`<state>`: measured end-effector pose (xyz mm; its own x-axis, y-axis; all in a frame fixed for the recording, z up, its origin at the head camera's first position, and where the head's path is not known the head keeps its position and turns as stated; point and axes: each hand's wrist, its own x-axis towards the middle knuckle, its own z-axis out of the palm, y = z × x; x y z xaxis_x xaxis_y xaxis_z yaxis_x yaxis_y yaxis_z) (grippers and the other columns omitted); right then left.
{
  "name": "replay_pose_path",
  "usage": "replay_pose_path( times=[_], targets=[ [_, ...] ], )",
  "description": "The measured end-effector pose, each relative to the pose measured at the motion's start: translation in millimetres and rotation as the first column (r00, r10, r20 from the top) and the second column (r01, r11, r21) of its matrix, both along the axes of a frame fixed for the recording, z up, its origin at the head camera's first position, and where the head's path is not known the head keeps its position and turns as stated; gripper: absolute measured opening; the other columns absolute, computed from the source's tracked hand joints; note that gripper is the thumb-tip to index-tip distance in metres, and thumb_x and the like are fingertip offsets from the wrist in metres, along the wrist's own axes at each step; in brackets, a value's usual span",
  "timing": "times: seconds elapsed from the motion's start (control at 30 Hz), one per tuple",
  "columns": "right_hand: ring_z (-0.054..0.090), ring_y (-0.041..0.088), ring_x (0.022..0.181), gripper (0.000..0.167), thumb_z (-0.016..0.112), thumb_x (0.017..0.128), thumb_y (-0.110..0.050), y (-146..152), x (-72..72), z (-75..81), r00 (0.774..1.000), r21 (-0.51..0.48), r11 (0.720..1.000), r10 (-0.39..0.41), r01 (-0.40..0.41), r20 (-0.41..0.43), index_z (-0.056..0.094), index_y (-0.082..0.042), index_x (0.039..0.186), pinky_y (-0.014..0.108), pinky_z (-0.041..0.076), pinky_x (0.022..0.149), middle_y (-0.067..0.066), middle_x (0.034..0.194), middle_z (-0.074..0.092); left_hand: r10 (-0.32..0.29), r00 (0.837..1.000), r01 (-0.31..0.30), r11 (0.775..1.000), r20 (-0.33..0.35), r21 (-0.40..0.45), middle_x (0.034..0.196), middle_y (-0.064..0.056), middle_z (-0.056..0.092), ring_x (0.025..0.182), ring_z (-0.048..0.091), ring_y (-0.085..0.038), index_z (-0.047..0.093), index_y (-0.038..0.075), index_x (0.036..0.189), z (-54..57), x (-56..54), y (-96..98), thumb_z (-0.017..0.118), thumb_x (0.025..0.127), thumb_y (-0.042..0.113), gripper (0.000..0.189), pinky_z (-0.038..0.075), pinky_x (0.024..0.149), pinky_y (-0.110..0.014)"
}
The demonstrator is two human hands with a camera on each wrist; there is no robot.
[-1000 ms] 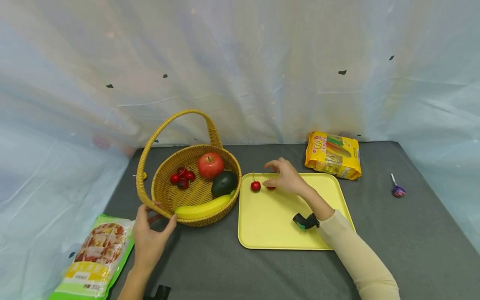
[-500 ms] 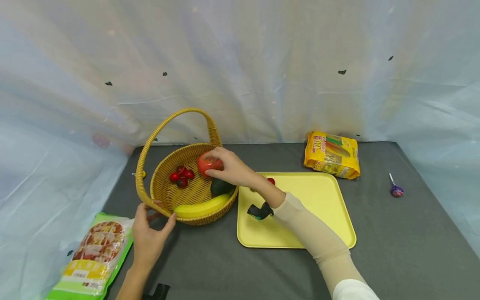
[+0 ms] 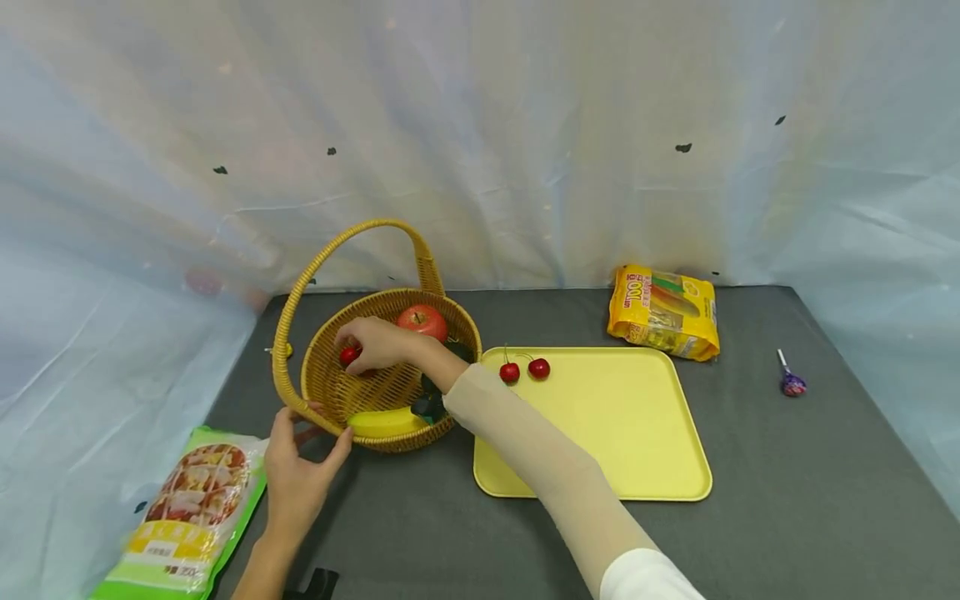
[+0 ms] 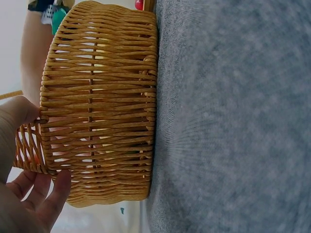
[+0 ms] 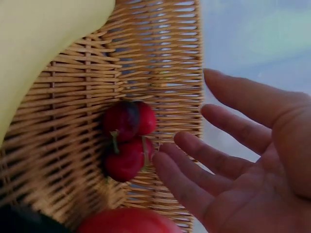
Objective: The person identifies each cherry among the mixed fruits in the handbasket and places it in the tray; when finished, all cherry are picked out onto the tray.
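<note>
My left hand [image 3: 296, 483] grips the near side of the wicker basket [image 4: 97, 116], at the foot of its arched handle, thumb on one side and fingers on the other. My right hand [image 3: 382, 343] is over the inside of the basket, above several red cherries [image 5: 121, 162]. In the right wrist view its fingers are extended and spread, holding nothing, with the fingertips close to the cherries. A red apple [image 3: 422, 320], a banana [image 3: 384, 423] and a dark green avocado [image 3: 459, 351], partly hidden by the right arm, also lie in the basket.
Right of the basket lies a yellow tray [image 3: 607, 433] with two cherries [image 3: 538, 368] on it. Behind it is a yellow snack bag [image 3: 663, 312]. A lollipop [image 3: 792, 382] lies far right, a green food bag [image 3: 191, 508] at left. Plastic sheeting [image 3: 480, 142] surrounds the table.
My right hand has moved left from the cherries on the tray, past the apple, to above the cherries in the basket. The left hand has kept its hold on the basket.
</note>
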<state>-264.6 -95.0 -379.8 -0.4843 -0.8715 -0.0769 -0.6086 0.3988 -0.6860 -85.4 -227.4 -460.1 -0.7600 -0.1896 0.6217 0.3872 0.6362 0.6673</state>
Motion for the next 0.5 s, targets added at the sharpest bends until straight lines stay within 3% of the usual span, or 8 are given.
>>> replay_pose_path(
  times=[0.23,0.5],
  targets=[
    [0.058,0.019,0.115,0.041,0.074,0.092,-0.017,-12,-3.9,-14.7,1.000,0.098,0.995,-0.022,0.024,-0.020,0.062,-0.004,0.130,0.021,0.049,0.086,0.008,0.128,0.062,-0.013,0.999,0.013,1.000,-0.032,-0.008,0.104,-0.026,0.055,0.095,0.055,-0.019,0.053,-0.015,0.112,19.1,7.8,13.0,0.077,0.069,-0.020,0.049,0.045,0.080,-0.006],
    [0.058,0.017,0.113,0.034,0.074,0.092,-0.011,-14,-6.2,-24.9,0.999,0.118,0.993,-0.025,0.028,-0.023,0.066,-0.006,0.124,0.021,0.050,0.085,0.006,0.124,0.063,-0.012,1.000,0.011,1.000,-0.013,-0.015,0.107,-0.021,0.056,0.096,0.055,-0.018,0.055,-0.011,0.114,-0.7,0.4,-1.7,0.081,0.069,-0.017,0.053,0.046,0.080,-0.006]
  ],
)
